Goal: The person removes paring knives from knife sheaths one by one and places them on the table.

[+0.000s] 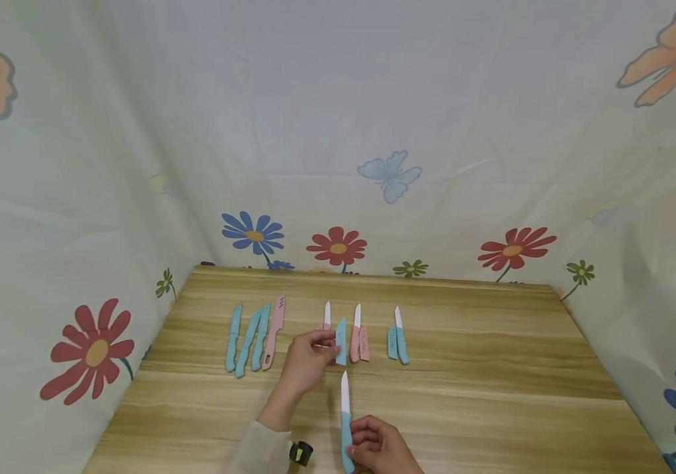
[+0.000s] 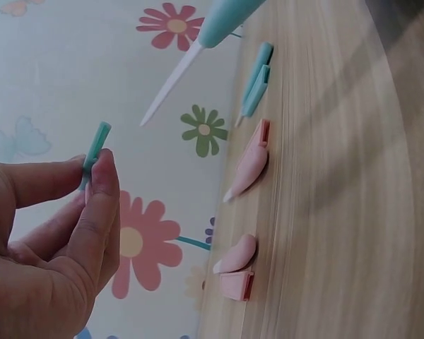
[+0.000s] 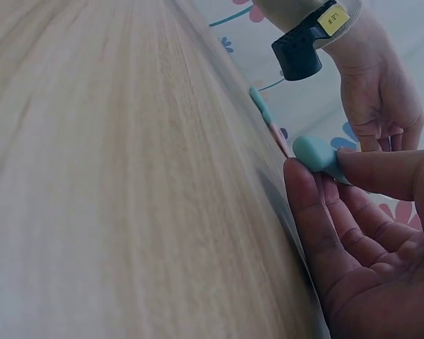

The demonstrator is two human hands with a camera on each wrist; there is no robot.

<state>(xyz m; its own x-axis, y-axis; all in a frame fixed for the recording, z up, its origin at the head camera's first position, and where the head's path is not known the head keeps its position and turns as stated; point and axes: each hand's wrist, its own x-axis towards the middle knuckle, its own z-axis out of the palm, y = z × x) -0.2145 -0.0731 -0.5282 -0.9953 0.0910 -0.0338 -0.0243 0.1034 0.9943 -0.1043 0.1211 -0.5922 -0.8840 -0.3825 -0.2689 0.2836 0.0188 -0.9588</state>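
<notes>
My left hand (image 1: 305, 363) pinches a light-blue blade sheath (image 1: 340, 342) between thumb and fingers, above the table. In the left wrist view, the sheath (image 2: 97, 143) shows narrow edge on at the fingertips. Nearer the front, my right hand (image 1: 384, 449) holds a paring knife (image 1: 346, 438) by its light-blue handle, thumb on one side and fingers on the other. Its white blade is bare and points away, its tip just below the sheath in the head view. The right wrist view shows the rounded handle end (image 3: 313, 153) between thumb and index finger.
Left on the wooden table (image 1: 480, 395) lie several sheathed knives, blue (image 1: 233, 342) and pink (image 1: 275, 329). Behind the hands lie a pink-handled knife (image 1: 355, 345) beside its pink sheath (image 1: 364, 343), another pink one partly hidden, and a blue-handled knife (image 1: 401, 343) beside a blue sheath (image 1: 393, 343).
</notes>
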